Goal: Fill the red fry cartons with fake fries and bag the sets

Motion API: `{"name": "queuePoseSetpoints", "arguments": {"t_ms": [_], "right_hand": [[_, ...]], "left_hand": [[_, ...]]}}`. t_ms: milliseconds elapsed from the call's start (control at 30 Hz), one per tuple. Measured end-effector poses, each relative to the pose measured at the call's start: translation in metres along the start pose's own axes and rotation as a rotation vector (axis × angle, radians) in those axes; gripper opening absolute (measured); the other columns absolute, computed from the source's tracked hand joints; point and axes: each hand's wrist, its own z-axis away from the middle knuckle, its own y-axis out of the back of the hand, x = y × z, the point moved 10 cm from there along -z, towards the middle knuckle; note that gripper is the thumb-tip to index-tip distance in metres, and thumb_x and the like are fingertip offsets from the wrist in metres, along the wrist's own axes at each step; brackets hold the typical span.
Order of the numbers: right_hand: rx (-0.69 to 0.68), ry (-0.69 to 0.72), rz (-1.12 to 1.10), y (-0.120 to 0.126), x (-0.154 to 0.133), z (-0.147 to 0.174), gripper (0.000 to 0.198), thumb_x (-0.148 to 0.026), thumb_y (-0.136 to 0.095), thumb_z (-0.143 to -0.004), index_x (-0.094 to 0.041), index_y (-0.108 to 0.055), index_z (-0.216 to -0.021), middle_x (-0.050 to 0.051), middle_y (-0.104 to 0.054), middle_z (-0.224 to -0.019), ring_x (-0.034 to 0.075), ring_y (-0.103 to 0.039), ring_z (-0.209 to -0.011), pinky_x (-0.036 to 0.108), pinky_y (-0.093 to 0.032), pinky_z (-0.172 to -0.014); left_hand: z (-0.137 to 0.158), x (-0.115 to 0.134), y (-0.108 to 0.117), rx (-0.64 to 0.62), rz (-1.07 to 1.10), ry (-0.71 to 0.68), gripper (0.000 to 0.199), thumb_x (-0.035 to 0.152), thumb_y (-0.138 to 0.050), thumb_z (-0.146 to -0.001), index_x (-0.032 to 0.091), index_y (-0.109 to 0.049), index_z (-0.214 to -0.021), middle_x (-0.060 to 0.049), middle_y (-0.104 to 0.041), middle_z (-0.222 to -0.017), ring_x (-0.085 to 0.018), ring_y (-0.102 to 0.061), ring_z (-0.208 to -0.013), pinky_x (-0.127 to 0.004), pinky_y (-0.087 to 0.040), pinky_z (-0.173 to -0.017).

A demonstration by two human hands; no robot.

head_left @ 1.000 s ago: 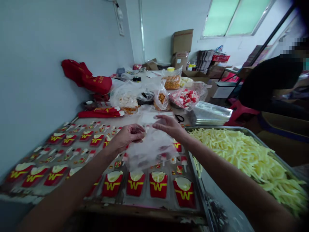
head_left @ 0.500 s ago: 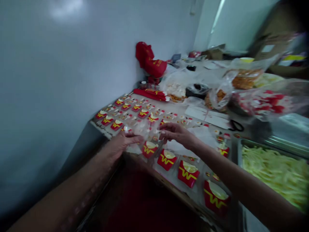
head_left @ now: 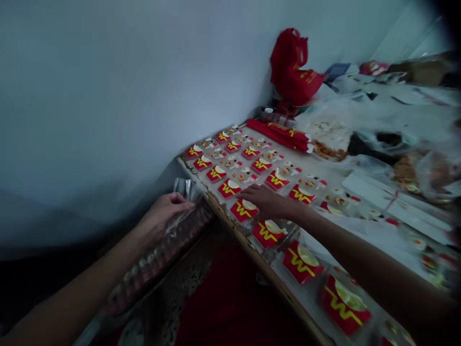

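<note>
Head view is blurred. A long table (head_left: 230, 226) is set against a pale grey wall (head_left: 108, 86). It is covered with red packets (head_left: 242, 210) in rows, too many and too blurred to be counted. One red bag (head_left: 292, 67) is seen behind. A clear plastic bag (head_left: 187, 192) is pinched by the left hand (head_left: 163, 211) beside the table edge. The right hand (head_left: 266, 202) is laid flat, fingers spread, on one packet.

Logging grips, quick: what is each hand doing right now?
Left hand: pinched shut on a clear plastic bag.
Right hand: open, flat on the red packets.
</note>
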Motion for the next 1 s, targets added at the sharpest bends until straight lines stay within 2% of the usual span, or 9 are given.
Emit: {"name": "queuePoseSetpoints", "arguments": {"t_ms": [100, 233, 300, 467, 633, 833, 1000], "right_hand": [[-0.102, 0.027, 0.083, -0.016, 0.009, -0.015, 0.096, -0.041, -0.087, -0.066, -0.020, -0.044, -0.149, 0.017, -0.054, -0.139, 0.036, -0.049, -0.123, 0.049, -0.042, -0.099], [-0.138, 0.039, 0.182, -0.021, 0.016, -0.025, 0.098, -0.040, -0.092, -0.056, -0.023, -0.050, -0.143, 0.017, -0.056, -0.133, 0.037, -0.051, -0.118, 0.049, -0.039, -0.099], [-0.145, 0.040, 0.187, -0.021, 0.016, -0.028, 0.097, -0.041, -0.092, -0.055, -0.023, -0.051, -0.141, 0.016, -0.055, -0.135, 0.037, -0.050, -0.119, 0.048, -0.038, -0.099], [-0.146, 0.008, 0.174, -0.020, 0.015, -0.028, 0.091, -0.049, -0.088, -0.062, -0.026, -0.049, -0.141, 0.012, -0.052, -0.142, 0.034, -0.049, -0.121, 0.045, -0.037, -0.096], [-0.096, -0.052, 0.250, -0.018, 0.016, -0.024, 0.095, -0.055, -0.091, -0.055, -0.023, -0.054, -0.136, 0.016, -0.050, -0.138, 0.036, -0.047, -0.119, 0.044, -0.037, -0.093], [-0.140, -0.031, 0.132, -0.015, 0.026, -0.022, 0.093, -0.059, -0.089, -0.059, -0.026, -0.053, -0.137, 0.012, -0.056, -0.127, 0.033, -0.050, -0.110, 0.042, -0.039, -0.088], [-0.160, 0.012, 0.158, -0.017, 0.028, -0.034, 0.091, -0.060, -0.089, -0.056, -0.022, -0.057, -0.132, 0.013, -0.055, -0.122, 0.034, -0.051, -0.107, 0.046, -0.040, -0.092]], "left_hand": [[-0.014, -0.032, 0.001, -0.017, -0.020, 0.073, 0.042, 0.047, -0.085, -0.055, 0.018, -0.059, -0.069, 0.007, -0.053, -0.057, -0.009, -0.045, -0.052, -0.022, -0.032, -0.052], [-0.023, -0.058, -0.001, -0.020, -0.048, 0.107, 0.041, 0.046, -0.085, -0.055, 0.019, -0.057, -0.068, 0.007, -0.052, -0.055, -0.010, -0.044, -0.052, -0.023, -0.031, -0.052], [-0.026, -0.062, -0.005, -0.035, -0.128, 0.075, 0.039, 0.046, -0.085, -0.055, 0.019, -0.058, -0.066, 0.005, -0.056, -0.059, -0.012, -0.048, -0.055, -0.023, -0.033, -0.053], [-0.023, -0.060, -0.016, -0.067, -0.287, 0.040, 0.037, 0.044, -0.085, -0.053, 0.019, -0.060, -0.065, 0.002, -0.062, -0.063, -0.015, -0.053, -0.060, -0.025, -0.035, -0.054], [-0.017, -0.064, -0.018, -0.058, -0.346, 0.074, 0.037, 0.044, -0.084, -0.054, 0.018, -0.060, -0.067, 0.003, -0.061, -0.061, -0.015, -0.052, -0.061, -0.024, -0.034, -0.055], [-0.025, -0.082, -0.026, -0.118, -0.323, 0.093, 0.043, 0.047, -0.087, -0.051, 0.018, -0.060, -0.069, 0.003, -0.062, -0.065, -0.015, -0.054, -0.064, -0.025, -0.037, -0.059], [-0.026, -0.094, -0.042, -0.212, -0.282, 0.135, 0.043, 0.045, -0.088, -0.050, 0.018, -0.062, -0.072, 0.004, -0.062, -0.066, -0.015, -0.055, -0.064, -0.024, -0.038, -0.059]]}}
